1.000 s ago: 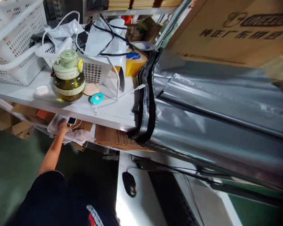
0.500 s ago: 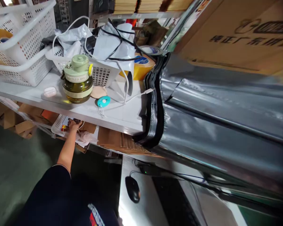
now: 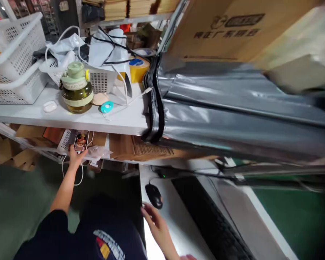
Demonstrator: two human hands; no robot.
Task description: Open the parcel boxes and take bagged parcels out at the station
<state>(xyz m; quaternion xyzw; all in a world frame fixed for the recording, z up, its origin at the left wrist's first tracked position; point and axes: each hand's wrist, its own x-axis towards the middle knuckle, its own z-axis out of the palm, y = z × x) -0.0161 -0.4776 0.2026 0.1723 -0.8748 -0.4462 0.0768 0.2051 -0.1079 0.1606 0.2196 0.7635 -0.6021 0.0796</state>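
My left hand (image 3: 75,156) reaches under the white shelf (image 3: 119,122) and grips a phone (image 3: 81,141) with a lit screen, pulled partly out of a white basket (image 3: 64,141). A white cable (image 3: 79,177) hangs from the phone. My right hand (image 3: 155,220) rests with fingers spread on the lower desk edge, just below a black mouse (image 3: 154,195).
On the shelf stand a green-lidded jar (image 3: 76,92), a teal disc (image 3: 106,106), white earbud case (image 3: 50,106), white baskets (image 3: 13,68) and yellow tape (image 3: 137,68). A stack of grey plastic bags (image 3: 233,115) fills the right. A black keyboard (image 3: 206,216) lies on the desk.
My left hand has drawn the phone out from the basket, its screen now showing. My right hand has come into view beside the mouse. The view has shifted right.
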